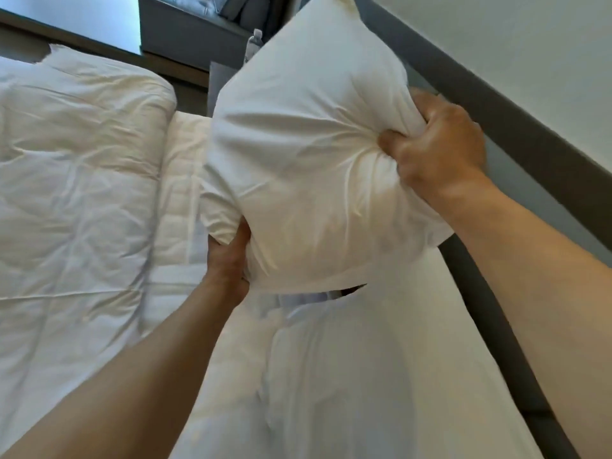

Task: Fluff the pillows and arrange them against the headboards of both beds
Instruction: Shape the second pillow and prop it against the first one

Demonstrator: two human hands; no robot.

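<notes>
A plump white pillow [304,144] is held up in the air above the bed, close to the grey headboard [516,120] on the right. My left hand [228,260] grips its lower left edge from beneath. My right hand [437,144] clenches a bunch of fabric on its right side, pinching deep creases into it. Under the raised pillow lies a second white pillow [347,359] on the mattress by the headboard. The raised pillow's far corner points toward the top of the view.
A rumpled white duvet [76,177] covers the left part of the bed. A plastic water bottle [253,44] stands on a grey surface behind the pillow. A grey sofa [198,18] and bright window sit at the top. White wall rises above the headboard.
</notes>
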